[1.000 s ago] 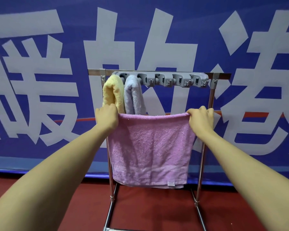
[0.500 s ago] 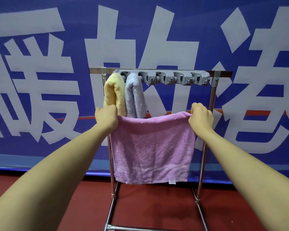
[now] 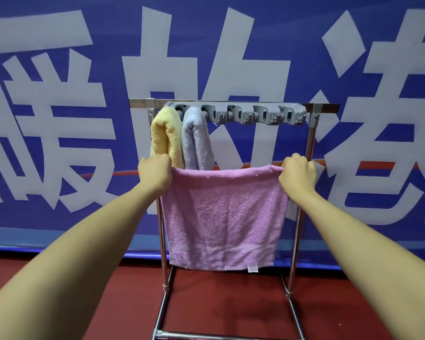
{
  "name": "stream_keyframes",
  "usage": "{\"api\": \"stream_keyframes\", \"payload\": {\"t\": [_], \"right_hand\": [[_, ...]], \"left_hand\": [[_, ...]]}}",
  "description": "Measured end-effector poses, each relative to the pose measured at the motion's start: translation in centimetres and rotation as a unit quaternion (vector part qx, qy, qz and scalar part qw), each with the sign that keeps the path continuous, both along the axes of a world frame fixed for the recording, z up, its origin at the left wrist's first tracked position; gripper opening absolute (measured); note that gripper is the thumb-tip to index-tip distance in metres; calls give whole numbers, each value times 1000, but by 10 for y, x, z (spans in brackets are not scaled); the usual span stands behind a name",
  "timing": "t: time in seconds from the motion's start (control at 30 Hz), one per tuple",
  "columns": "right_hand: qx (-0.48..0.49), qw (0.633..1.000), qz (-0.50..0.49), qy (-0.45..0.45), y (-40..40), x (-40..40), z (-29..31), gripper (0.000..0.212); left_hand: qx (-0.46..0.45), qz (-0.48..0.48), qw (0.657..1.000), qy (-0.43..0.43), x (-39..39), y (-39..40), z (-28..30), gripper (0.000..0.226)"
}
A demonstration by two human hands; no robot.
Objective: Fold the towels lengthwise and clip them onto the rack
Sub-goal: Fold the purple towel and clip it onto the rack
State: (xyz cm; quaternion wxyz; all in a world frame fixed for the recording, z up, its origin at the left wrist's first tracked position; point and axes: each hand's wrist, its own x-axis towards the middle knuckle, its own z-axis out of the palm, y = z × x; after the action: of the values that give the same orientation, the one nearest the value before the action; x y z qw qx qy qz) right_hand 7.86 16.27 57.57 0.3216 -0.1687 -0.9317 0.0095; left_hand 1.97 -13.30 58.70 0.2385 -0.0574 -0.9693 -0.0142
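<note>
Both hands gripped the top edge of a pink towel [image 3: 222, 214], the left hand [image 3: 154, 173] curled round its left corner and the right hand [image 3: 297, 174] curled round its right corner, fingers closed over the cloth. The towel hung flat between them, stretched wide and apparently doubled over, with a small white label [image 3: 252, 268] at its lower hem. It was held in front of a metal rack [image 3: 302, 202], between the two upright posts and below the top rail. Under it lay a red floor [image 3: 219, 303], where the rack's base bar crossed the near edge of the frame. Farther back, on the top rail, a grey clip bar [image 3: 253, 115] ran to the right, its clips on that side holding nothing. At its left end two folded towels hung side by side: a yellow towel [image 3: 165, 136] on the left, a grey towel [image 3: 195, 138] just beside it on the right. Their lower ends dropped behind the pink towel's top edge. Behind everything stood a blue banner [image 3: 59, 69] with large white characters.
</note>
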Motion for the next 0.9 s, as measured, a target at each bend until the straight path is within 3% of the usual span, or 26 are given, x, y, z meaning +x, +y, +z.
{"api": "stream_keyframes", "payload": {"t": [0.1, 0.2, 0.43, 0.53, 0.67, 0.8, 0.9], "right_hand": [[-15, 1000, 19, 20, 1, 2, -1, 24], [-41, 998, 25, 35, 0, 8, -4, 24], [-186, 980, 12, 62, -3, 14, -18, 25], [-236, 969, 14, 74, -2, 15, -20, 30], [-274, 955, 35, 112, 0, 13, -21, 25], [-289, 941, 123, 126, -4, 13, -18, 25], [-241, 939, 217, 113, -15, 14, -14, 26]], "left_hand": [[-22, 16, 999, 22, -1, -2, -1, 17], [-87, 23, 994, 55, -1, -5, -4, 16], [-47, -8, 997, 64, 3, -5, -12, 26], [15, -30, 997, 76, 3, -5, -18, 28], [179, -57, 979, 78, 3, 1, -18, 35], [317, -137, 936, 63, 9, 10, -9, 31], [339, -187, 921, 37, 13, 26, -4, 26]]}}
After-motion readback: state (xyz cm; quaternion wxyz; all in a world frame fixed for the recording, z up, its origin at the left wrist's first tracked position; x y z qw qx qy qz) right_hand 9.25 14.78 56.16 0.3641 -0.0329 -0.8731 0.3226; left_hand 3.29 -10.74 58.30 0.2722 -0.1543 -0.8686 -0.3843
